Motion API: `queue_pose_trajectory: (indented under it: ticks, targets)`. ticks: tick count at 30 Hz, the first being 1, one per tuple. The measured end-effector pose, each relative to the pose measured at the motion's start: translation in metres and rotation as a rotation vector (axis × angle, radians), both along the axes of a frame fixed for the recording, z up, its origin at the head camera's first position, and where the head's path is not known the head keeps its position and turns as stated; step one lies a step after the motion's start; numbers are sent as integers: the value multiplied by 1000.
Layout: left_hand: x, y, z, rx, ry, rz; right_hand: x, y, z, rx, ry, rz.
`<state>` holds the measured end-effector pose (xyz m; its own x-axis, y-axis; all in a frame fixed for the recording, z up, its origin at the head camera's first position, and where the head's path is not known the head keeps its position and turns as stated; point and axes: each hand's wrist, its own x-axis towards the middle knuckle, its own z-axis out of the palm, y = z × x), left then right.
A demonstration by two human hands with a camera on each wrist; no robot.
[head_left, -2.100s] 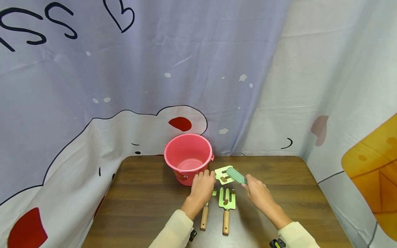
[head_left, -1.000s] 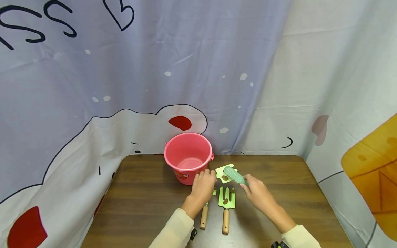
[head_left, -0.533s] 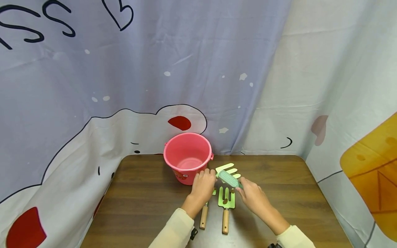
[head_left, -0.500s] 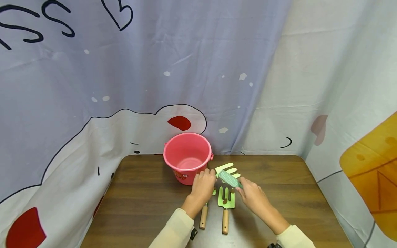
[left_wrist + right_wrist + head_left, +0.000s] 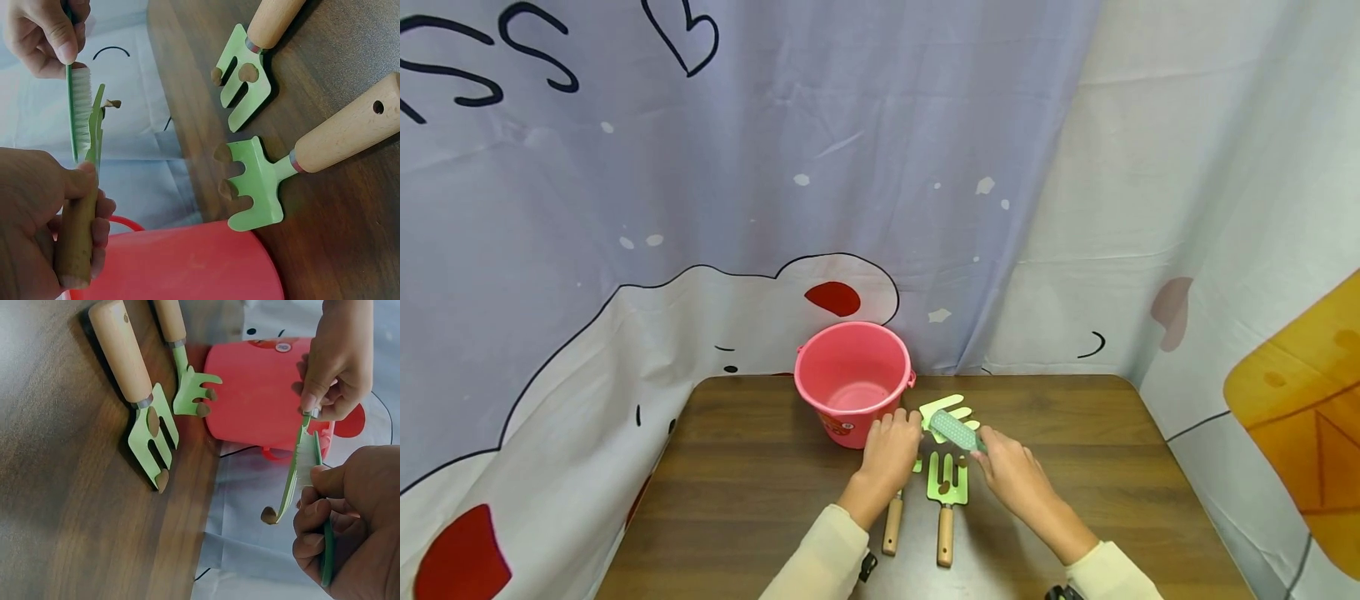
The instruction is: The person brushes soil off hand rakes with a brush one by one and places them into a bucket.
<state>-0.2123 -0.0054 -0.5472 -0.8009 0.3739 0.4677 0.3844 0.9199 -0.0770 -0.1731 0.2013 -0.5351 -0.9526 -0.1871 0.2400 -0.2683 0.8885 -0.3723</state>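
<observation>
My left hand (image 5: 891, 450) grips the wooden handle of a small light-green garden fork (image 5: 942, 406), held up with its tines pointing right. In my right hand (image 5: 1018, 471) is a green brush (image 5: 953, 430), its back facing up. The left wrist view shows the brush's white bristles (image 5: 82, 103) against the fork's tines. A brown lump (image 5: 269, 515) clings near a tine tip. Below lie a second garden fork (image 5: 947, 487) and a small hand rake (image 5: 259, 187), both with wooden handles and brown lumps on their green heads. My left hand partly hides the rake in the head view.
A pink bucket (image 5: 853, 408) stands at the back of the wooden table (image 5: 752, 492), just beyond my left hand. Nothing shows on the visible part of its floor. A printed curtain (image 5: 880, 167) hangs behind the table.
My right hand and the brush have moved left along the fork towards my left hand. The held fork has turned, and the brown lump earlier seen on its face no longer shows in the head view.
</observation>
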Motion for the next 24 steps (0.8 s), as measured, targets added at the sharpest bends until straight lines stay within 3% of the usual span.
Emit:
queue_pose_trajectory:
  ticks: [15, 24]
  targets:
    - [1, -2, 2, -7, -31, 7, -2, 2, -2, -22, 22, -14]
    - [0, -2, 0, -7, -14, 6, -3, 3, -4, -22, 40, -25]
